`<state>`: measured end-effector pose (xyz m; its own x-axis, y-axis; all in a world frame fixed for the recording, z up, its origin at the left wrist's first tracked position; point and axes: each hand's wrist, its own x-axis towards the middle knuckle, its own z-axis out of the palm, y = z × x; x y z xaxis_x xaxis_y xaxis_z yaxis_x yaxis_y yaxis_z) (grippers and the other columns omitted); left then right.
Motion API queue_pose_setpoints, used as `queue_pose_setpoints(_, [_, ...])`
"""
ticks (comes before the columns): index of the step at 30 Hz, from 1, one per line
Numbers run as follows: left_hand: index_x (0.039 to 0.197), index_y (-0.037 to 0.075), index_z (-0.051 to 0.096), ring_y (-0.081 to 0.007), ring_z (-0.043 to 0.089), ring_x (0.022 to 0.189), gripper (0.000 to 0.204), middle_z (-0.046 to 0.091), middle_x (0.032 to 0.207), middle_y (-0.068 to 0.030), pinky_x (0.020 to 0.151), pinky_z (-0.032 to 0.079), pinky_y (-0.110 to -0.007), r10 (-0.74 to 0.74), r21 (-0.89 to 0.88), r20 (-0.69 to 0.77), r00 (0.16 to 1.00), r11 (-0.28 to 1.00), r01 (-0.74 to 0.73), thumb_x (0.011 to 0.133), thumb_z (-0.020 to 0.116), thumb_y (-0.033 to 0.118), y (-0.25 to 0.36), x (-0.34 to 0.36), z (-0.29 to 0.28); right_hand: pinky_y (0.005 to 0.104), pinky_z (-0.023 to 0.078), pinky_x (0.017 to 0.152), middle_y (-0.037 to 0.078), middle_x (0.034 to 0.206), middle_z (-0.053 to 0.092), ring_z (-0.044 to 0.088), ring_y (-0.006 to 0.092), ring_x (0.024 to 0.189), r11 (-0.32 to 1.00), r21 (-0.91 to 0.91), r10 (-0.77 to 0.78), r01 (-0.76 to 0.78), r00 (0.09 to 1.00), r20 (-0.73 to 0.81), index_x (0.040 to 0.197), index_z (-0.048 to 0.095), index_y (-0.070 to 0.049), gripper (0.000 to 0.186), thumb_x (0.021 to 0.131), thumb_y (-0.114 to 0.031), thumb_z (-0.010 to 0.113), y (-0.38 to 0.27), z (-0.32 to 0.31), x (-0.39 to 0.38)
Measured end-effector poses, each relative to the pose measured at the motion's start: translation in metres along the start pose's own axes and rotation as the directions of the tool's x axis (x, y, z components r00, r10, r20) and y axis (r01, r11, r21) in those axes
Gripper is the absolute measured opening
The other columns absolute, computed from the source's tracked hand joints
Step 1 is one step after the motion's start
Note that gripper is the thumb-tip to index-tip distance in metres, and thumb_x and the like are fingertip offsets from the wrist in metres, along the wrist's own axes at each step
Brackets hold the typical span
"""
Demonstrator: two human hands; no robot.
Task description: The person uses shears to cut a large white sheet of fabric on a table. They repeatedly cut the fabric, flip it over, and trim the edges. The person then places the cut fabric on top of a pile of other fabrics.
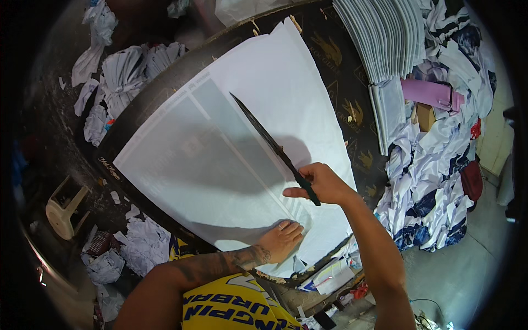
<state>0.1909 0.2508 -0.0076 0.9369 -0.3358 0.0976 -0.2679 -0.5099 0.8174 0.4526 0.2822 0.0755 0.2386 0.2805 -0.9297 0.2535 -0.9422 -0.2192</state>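
A large white sheet, one side of it showing a greyish printed panel, lies across the dark table. Over its middle, my right hand grips the dark handle of a long, thin knife. The blade slants toward the far left, and its tip is above the edge of the printed panel. My thumb stretches out beside the handle. Near the sheet's front edge my left hand, with a ring on one finger, rests palm down, fingers slightly bent and holding nothing. The sheet is creased beside it.
The dark tabletop shows around the sheet. A stack of folded white sheets stands at the far right, next to a heap of crumpled paper and a pink strip. A beige plastic stool is at left, among paper scraps.
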Motion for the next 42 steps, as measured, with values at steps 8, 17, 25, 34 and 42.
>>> queue_pose_setpoints(8, [0.124, 0.006, 0.068, -0.0242, 0.052, 0.135, 0.037, 0.061, 0.142, -0.0086, 0.117, 0.036, -0.043, 0.027, -0.042, 0.094, 0.995, 0.999, -0.023, 0.093, 0.060, 0.025, -0.005, 0.002, 0.000, 0.0320, 0.041, 0.056, 0.000, 0.056, 0.051, 0.050, 0.0134, 0.055, 0.994, -0.087, -0.080, 0.073, 0.994, -0.075, 0.060, 0.056, -0.009, 0.072, 0.071, -0.069, 0.095, -0.045, -0.014, 0.023])
queue_pose_setpoints(17, [0.138, -0.001, 0.062, -0.0343, 0.059, 0.132, 0.048, 0.064, 0.139, -0.0169, 0.115, 0.044, -0.051, -0.253, -0.311, 0.100, 0.962, 0.911, 0.271, 0.092, 0.066, 0.015, -0.027, 0.012, -0.108, 0.0405, 0.041, 0.058, 0.009, 0.060, 0.050, 0.044, 0.0196, 0.060, 0.954, 0.086, -0.221, 0.289, 0.865, -0.450, 0.072, 0.064, 0.001, 0.068, 0.086, -0.061, 0.086, -0.023, 0.015, -0.017])
queue_pose_setpoints(25, [0.163, -0.009, 0.034, -0.0346, 0.020, 0.166, 0.132, 0.027, 0.176, -0.0240, 0.130, 0.000, -0.068, -0.323, 0.592, -0.246, 0.914, 0.697, 0.406, 0.081, 0.062, 0.091, -0.166, 0.136, -0.153, 0.0288, 0.044, 0.048, -0.002, 0.059, 0.053, 0.056, 0.0093, 0.050, 0.338, 0.908, 0.715, 0.249, 0.559, -0.420, 0.076, 0.064, -0.004, 0.047, 0.096, -0.041, 0.084, 0.113, 0.368, -0.185])
queue_pose_setpoints(34, [0.108, 0.002, 0.069, -0.0396, 0.071, 0.095, 0.031, 0.072, 0.095, -0.0245, 0.102, 0.048, -0.053, 0.541, -0.104, 0.290, 0.790, 0.838, -0.536, 0.087, 0.078, 0.022, 0.216, 0.055, 0.118, 0.0342, 0.042, 0.052, 0.002, 0.059, 0.053, 0.049, 0.0114, 0.053, -0.215, 0.907, 0.905, 0.362, 0.423, 0.046, 0.067, 0.055, -0.003, 0.054, 0.090, -0.038, 0.089, 0.017, 0.665, -0.221])
queue_pose_setpoints(42, [0.130, 0.010, 0.069, -0.0345, 0.062, 0.113, 0.065, 0.067, 0.119, -0.0165, 0.099, 0.048, -0.045, 0.435, 0.045, 0.580, 0.689, 0.827, -0.560, 0.080, 0.092, 0.046, 0.137, 0.047, 0.102, 0.0373, 0.036, 0.055, 0.006, 0.059, 0.048, 0.042, 0.0141, 0.059, -0.191, 0.899, 0.932, 0.393, 0.360, 0.040, 0.069, 0.059, -0.001, 0.059, 0.087, -0.047, 0.090, -0.047, 0.633, -0.193])
